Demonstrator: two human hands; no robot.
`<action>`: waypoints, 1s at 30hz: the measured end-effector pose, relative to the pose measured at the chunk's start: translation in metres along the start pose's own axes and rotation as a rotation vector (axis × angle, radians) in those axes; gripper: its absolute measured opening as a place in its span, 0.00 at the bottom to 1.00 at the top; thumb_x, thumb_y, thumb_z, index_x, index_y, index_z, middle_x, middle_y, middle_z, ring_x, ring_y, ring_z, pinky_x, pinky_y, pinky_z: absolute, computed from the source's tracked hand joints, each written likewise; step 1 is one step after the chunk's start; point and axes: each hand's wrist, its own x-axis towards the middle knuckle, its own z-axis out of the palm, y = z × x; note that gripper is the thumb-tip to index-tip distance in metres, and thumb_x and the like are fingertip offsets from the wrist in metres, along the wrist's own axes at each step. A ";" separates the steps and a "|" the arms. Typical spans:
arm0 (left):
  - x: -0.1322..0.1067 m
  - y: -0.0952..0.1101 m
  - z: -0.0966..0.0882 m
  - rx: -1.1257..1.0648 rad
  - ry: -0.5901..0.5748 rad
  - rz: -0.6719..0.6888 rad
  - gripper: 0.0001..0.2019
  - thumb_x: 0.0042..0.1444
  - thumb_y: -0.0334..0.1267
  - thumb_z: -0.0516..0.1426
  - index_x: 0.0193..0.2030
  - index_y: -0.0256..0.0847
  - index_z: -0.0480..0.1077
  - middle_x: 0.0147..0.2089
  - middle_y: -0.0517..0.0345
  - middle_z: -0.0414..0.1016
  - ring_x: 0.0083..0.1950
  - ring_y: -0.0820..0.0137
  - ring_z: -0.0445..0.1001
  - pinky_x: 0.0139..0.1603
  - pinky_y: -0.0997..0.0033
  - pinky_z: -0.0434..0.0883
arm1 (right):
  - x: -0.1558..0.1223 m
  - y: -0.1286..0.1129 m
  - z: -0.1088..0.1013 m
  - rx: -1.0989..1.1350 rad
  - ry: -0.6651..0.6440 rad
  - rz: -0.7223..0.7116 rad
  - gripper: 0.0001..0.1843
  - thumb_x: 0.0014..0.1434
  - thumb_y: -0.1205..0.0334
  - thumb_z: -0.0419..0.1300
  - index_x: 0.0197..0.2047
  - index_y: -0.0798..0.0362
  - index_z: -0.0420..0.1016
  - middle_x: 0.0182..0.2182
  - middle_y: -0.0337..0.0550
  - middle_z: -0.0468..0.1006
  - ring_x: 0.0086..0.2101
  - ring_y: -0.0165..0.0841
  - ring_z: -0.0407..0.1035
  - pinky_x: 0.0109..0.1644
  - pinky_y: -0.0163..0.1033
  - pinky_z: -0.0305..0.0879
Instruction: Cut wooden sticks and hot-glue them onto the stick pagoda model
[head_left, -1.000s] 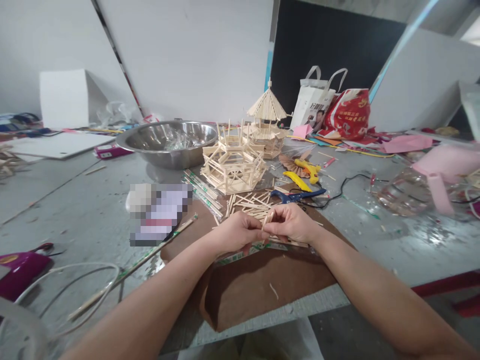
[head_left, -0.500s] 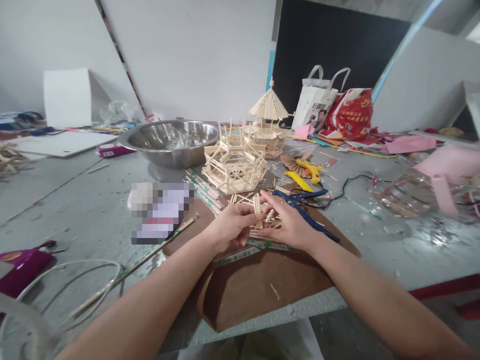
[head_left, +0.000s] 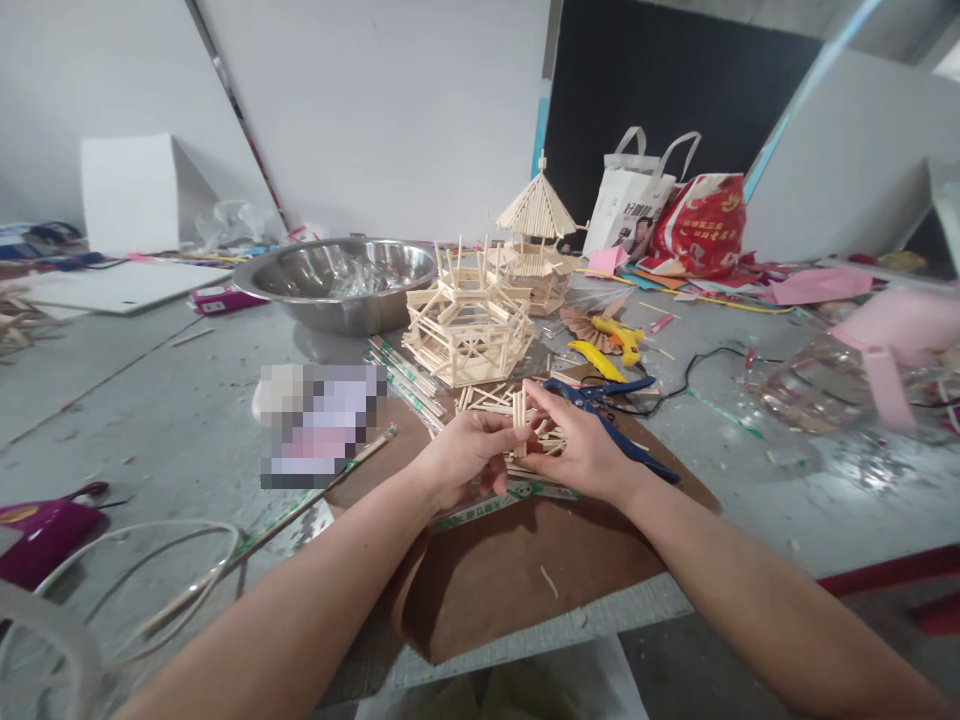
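The left hand (head_left: 466,450) pinches a few short sticks (head_left: 520,412) side by side between thumb and fingers, upright. The right hand (head_left: 577,445) is curved round them, index finger at the top end, thumb near the bottom, so both hands grip the one bundle, above the mat (head_left: 570,555) on the tabletop (head_left: 247,345). Taking the bundle as the clock's centre, the half-built frame (head_left: 469,340) stands at 11 o'clock, the pavilion (head_left: 538,225) behind it at 12, the glue gun (head_left: 621,340) at 2 and the pliers (head_left: 592,395) at 3. The loose pile (head_left: 480,398) lies just beside and partly behind the hands.

The step in hand looks like evening up the ends to match lengths. The next move calls for light pressure end to end, keeping the sticks parallel while any odd one is picked out.
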 end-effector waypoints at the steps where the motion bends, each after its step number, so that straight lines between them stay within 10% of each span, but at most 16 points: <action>1: 0.000 -0.001 0.000 -0.003 -0.001 0.006 0.13 0.42 0.45 0.57 0.27 0.34 0.68 0.13 0.64 0.64 0.10 0.80 0.61 0.08 0.83 0.50 | 0.000 0.000 0.000 -0.008 -0.005 0.006 0.39 0.46 0.55 0.57 0.59 0.51 0.45 0.48 0.47 0.66 0.41 0.36 0.65 0.43 0.40 0.62; 13: 0.001 0.002 -0.002 0.146 0.204 0.188 0.13 0.43 0.44 0.56 0.27 0.34 0.69 0.22 0.61 0.70 0.10 0.84 0.58 0.09 0.83 0.51 | 0.007 0.014 -0.020 -0.271 -0.088 0.047 0.45 0.42 0.44 0.56 0.59 0.52 0.43 0.54 0.52 0.57 0.52 0.41 0.53 0.52 0.47 0.53; 20: -0.001 0.009 -0.011 0.229 0.376 0.273 0.12 0.45 0.43 0.54 0.26 0.35 0.68 0.14 0.66 0.64 0.09 0.84 0.56 0.09 0.84 0.52 | -0.004 0.057 -0.053 -0.642 -0.317 0.438 0.54 0.32 0.38 0.59 0.58 0.59 0.48 0.56 0.61 0.49 0.55 0.56 0.38 0.50 0.64 0.39; 24: -0.001 0.010 -0.011 0.257 0.382 0.246 0.11 0.45 0.42 0.54 0.26 0.35 0.68 0.11 0.68 0.60 0.09 0.83 0.55 0.10 0.83 0.52 | -0.006 0.063 -0.058 -0.653 -0.433 0.504 0.50 0.34 0.41 0.59 0.57 0.58 0.51 0.54 0.62 0.54 0.54 0.54 0.45 0.52 0.63 0.36; 30: -0.001 0.009 -0.013 0.397 0.417 0.251 0.12 0.46 0.43 0.52 0.26 0.35 0.68 0.10 0.68 0.57 0.10 0.82 0.56 0.12 0.82 0.51 | -0.001 0.060 -0.058 -0.734 -0.261 0.314 0.31 0.38 0.51 0.59 0.47 0.53 0.64 0.41 0.52 0.70 0.43 0.47 0.62 0.52 0.59 0.40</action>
